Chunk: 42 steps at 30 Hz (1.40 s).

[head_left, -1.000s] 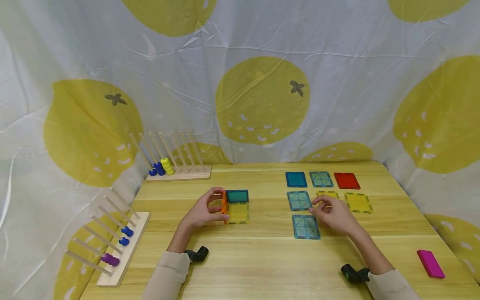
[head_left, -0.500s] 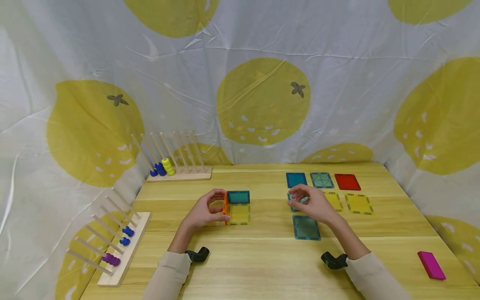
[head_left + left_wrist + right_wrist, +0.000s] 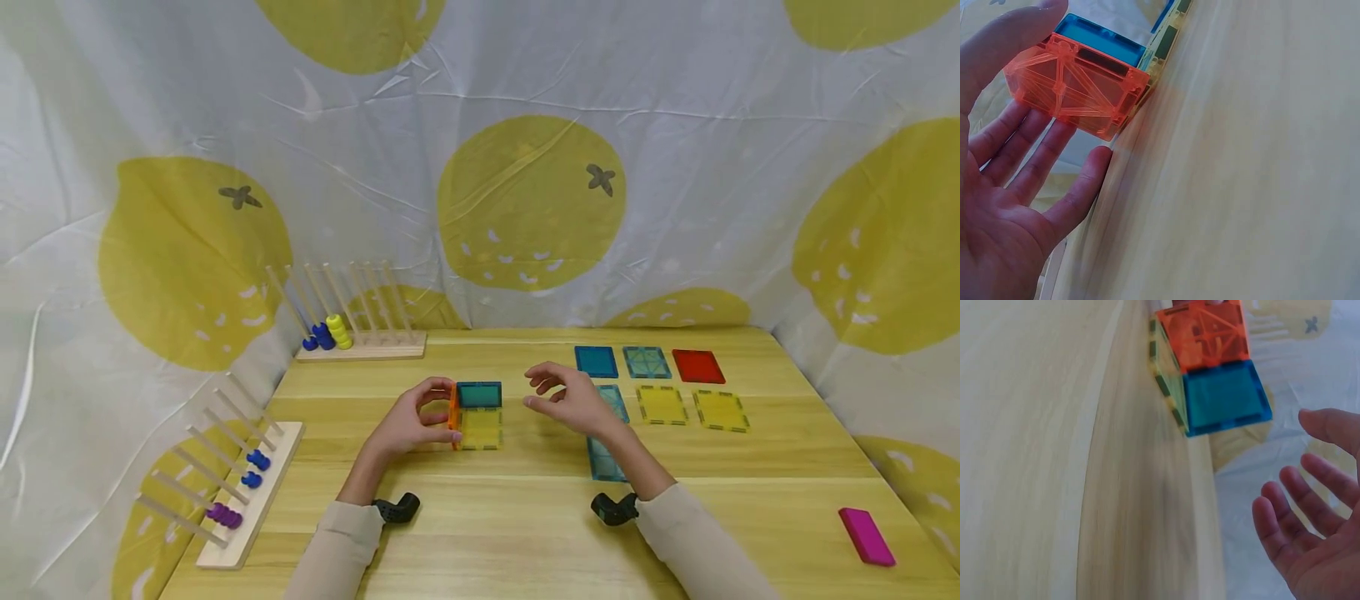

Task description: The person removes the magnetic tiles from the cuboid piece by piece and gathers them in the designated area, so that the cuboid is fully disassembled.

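Translucent plastic tiles, partly assembled on the wooden table [image 3: 495, 525]. The yellow base tile [image 3: 482, 429] lies flat; the orange tile [image 3: 453, 407] stands upright along its left edge and the blue wall tile [image 3: 480, 394] along its far edge. The left hand [image 3: 405, 419] clamps the orange tile between thumb and fingertips, as it did a second ago. The right hand [image 3: 573, 402] has changed place: it has swept leftward from above the loose tiles and hovers between these and the assembly, fingers apart, bent and holding nothing. The loose tiles, among them the red tile [image 3: 698, 366] and the near light-blue tile [image 3: 606, 460], lie where they were. The shift, it may be judged, adds no piece; it merely brings a free hand near the assembly, with two walls standing.
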{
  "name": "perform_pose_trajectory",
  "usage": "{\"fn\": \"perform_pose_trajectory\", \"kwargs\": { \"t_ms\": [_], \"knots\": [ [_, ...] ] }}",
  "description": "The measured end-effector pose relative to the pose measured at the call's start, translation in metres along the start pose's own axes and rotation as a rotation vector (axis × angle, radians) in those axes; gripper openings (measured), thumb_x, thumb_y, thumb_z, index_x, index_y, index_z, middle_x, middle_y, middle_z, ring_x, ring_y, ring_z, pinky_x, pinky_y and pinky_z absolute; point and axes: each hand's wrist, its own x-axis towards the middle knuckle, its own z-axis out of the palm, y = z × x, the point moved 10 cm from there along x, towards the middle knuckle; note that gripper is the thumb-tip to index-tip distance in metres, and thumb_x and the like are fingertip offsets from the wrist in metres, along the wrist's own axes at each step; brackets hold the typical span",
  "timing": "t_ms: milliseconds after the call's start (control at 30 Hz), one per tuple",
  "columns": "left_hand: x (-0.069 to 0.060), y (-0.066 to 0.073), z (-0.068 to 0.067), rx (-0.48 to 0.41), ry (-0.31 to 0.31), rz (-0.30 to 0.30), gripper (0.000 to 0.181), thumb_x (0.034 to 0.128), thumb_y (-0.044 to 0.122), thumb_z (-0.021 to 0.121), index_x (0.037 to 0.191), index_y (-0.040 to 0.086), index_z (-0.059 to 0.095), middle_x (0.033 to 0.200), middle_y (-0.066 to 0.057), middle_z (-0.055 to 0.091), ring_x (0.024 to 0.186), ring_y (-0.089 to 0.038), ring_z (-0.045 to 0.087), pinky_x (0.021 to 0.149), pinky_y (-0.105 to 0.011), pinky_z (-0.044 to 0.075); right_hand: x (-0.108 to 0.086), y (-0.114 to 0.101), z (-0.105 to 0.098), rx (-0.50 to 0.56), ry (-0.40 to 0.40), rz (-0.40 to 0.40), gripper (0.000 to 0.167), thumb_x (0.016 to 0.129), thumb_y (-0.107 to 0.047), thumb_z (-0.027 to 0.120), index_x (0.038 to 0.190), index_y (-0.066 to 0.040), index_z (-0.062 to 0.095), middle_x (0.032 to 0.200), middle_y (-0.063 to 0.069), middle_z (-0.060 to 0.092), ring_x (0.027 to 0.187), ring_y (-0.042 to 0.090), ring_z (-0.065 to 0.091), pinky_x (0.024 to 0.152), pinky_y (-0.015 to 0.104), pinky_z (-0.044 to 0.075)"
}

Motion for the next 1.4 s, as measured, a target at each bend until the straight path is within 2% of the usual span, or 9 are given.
{"fn": "perform_pose_trajectory", "kwargs": {
  "t_ms": [233,333,600,900,1200,1400],
  "knots": [
    [-0.001,-0.001,-0.001,0.014,0.008,-0.006,0.075,0.0770,0.010,0.092,0.140,0.016,0.052,0.144,-0.012,0.055,0.138,-0.032,0.052,0.106,-0.041,0.053,0.013,-0.010,0.023,0.057,-0.018,0.015,0.041,0.094,-0.028,0.078,0.132,-0.015,0.066,0.124,0.019,0.067,0.110,0.033,0.065,0.094,0.047,0.057],
    [-0.001,0.000,-0.001,0.008,0.007,-0.004,0.074,0.0779,0.007,0.091,0.140,0.016,0.052,0.144,-0.012,0.054,0.138,-0.034,0.051,0.106,-0.042,0.054,0.018,-0.014,0.028,0.062,-0.025,0.012,0.041,0.094,-0.028,0.078,0.131,-0.016,0.067,0.123,0.016,0.068,0.108,0.028,0.066,0.094,0.048,0.057],
    [0.000,-0.002,0.001,-0.019,-0.009,0.006,0.077,0.0766,0.009,0.092,0.141,0.013,0.050,0.145,-0.016,0.052,0.133,-0.040,0.057,0.102,-0.041,0.056,0.025,-0.015,0.039,0.055,-0.030,0.012,0.039,0.093,-0.028,0.079,0.129,-0.018,0.068,0.119,0.006,0.069,0.105,0.021,0.066,0.094,0.043,0.058],
    [0.000,0.000,0.001,-0.025,-0.014,0.016,0.074,0.0776,0.010,0.092,0.140,0.015,0.052,0.145,-0.015,0.052,0.134,-0.038,0.056,0.102,-0.039,0.056,0.034,-0.014,0.054,0.037,-0.045,0.001,0.043,0.094,-0.026,0.077,0.131,-0.006,0.067,0.123,0.007,0.070,0.104,0.021,0.067,0.091,0.039,0.059],
    [0.000,0.001,0.000,0.015,0.001,0.023,0.073,0.0777,0.010,0.092,0.139,0.017,0.053,0.144,-0.010,0.053,0.140,-0.033,0.050,0.106,-0.041,0.054,0.042,-0.014,0.064,0.020,-0.059,-0.024,0.040,0.096,-0.026,0.075,0.130,-0.006,0.068,0.126,0.007,0.071,0.110,0.025,0.066,0.094,0.044,0.058],
    [0.001,0.001,0.001,0.015,0.001,0.030,0.072,0.0785,0.007,0.090,0.140,0.016,0.053,0.144,-0.010,0.053,0.139,-0.032,0.050,0.106,-0.042,0.053,0.047,-0.010,0.068,0.023,-0.045,-0.004,0.032,0.095,-0.024,0.076,0.125,-0.013,0.072,0.122,0.003,0.072,0.104,0.019,0.065,0.090,0.036,0.059]
  ]
}}
